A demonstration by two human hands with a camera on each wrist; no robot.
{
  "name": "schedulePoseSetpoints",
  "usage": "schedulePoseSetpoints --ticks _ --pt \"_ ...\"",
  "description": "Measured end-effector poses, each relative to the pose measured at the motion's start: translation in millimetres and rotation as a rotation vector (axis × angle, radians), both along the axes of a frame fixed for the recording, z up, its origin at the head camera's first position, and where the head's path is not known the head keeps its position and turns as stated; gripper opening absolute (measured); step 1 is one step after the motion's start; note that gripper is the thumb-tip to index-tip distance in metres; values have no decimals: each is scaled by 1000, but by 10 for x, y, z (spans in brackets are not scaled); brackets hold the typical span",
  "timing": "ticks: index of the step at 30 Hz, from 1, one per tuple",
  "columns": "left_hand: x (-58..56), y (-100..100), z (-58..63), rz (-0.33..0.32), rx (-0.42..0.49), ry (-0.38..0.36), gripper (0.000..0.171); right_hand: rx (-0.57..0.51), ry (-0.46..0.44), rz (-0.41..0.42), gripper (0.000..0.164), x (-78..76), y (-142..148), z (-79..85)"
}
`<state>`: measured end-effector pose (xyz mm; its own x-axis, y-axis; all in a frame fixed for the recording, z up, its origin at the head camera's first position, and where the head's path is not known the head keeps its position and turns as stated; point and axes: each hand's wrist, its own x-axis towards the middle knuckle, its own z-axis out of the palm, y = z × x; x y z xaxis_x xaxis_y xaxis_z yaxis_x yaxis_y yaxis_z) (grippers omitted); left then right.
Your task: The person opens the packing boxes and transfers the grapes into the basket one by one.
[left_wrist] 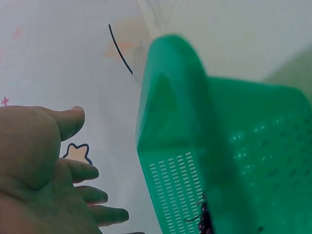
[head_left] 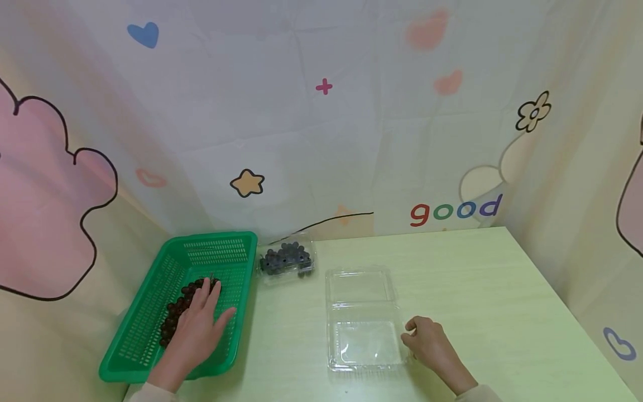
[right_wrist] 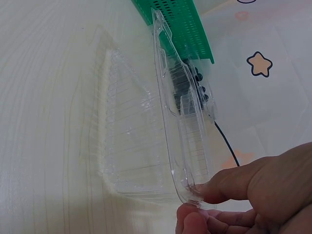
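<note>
My left hand point(head_left: 196, 329) reaches into the green basket point(head_left: 244, 301), over a bunch of dark red grapes point(head_left: 171, 321). Its fingers are fairly straight and the thumb is spread apart. In the left wrist view that hand point(left_wrist: 58, 170) also shows extended fingers beside the basket's rim point(left_wrist: 178, 73). An unfolded clear plastic clamshell box point(head_left: 364, 341) lies on the table with nothing inside. At its right edge is my right hand point(head_left: 427, 340), fingers curled. The right wrist view shows the thumb and fingers of this hand point(right_wrist: 243, 200) pinching the box's edge point(right_wrist: 192, 187).
Behind the clamshell, beside the basket, stands a clear box point(head_left: 286, 259) with dark grapes. The pale wooden table point(head_left: 467, 290) extends to the right. A printed curtain point(head_left: 346, 139) hangs along the back and sides.
</note>
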<state>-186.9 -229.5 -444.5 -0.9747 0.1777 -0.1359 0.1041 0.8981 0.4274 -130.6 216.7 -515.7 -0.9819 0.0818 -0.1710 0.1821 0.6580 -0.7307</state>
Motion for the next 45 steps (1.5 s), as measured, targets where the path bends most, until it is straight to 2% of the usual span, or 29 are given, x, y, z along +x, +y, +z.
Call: schedulePoseSetpoints --ticks 16,23,29,45 --pt "241 134 -173 -22 -41 -8 87 -2 -4 4 24 1 0 5" --pt "316 179 -189 -39 -59 -6 86 -11 1 2 23 11 -4 12" --pt "375 175 -223 -62 -39 27 82 -21 2 -2 24 13 -3 9" --pt "436 269 -282 12 -98 61 73 -16 -3 2 24 9 -11 14"
